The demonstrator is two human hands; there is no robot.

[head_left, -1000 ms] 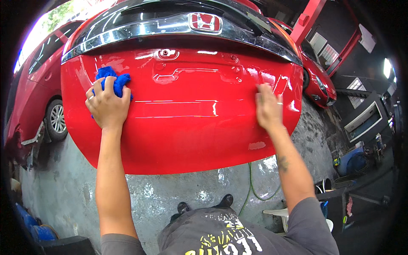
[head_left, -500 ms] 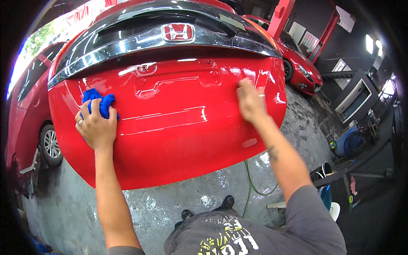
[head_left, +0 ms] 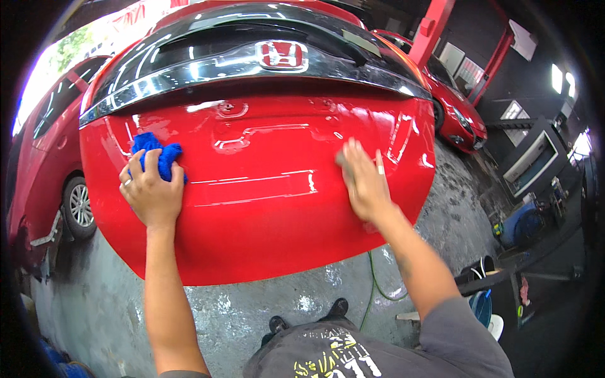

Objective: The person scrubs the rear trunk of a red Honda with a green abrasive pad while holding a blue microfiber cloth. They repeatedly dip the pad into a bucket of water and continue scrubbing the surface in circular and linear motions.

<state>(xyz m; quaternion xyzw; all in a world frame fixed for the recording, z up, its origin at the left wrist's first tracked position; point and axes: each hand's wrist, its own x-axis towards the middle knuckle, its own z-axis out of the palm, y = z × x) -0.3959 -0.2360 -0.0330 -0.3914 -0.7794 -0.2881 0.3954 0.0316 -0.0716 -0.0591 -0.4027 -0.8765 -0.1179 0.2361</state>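
A wet, glossy red car tailgate [head_left: 252,246] fills the middle of the view, with a chrome strip and emblem above it. On its left side my left hand [head_left: 151,192] is closed on a crumpled blue microfiber cloth [head_left: 162,159], which rests against the paint. My right hand [head_left: 367,186] presses on the right part of the panel, fingers long and together, thumb apart. At its fingertips a small dark grey piece [head_left: 341,162] shows, blurred and mostly hidden beneath the fingers. Water streaks and light reflections lie around both hands.
A dark red car [head_left: 53,132] stands close on the left; another red car [head_left: 457,120] is parked behind on the right by a red post [head_left: 432,31]. A green hose [head_left: 373,280] runs over the wet grey floor. Buckets [head_left: 482,305] stand at the lower right.
My right hand has slid a little left and down over the panel. My left hand keeps the blue cloth at about the same spot on the paint. The whole view has shifted slightly.
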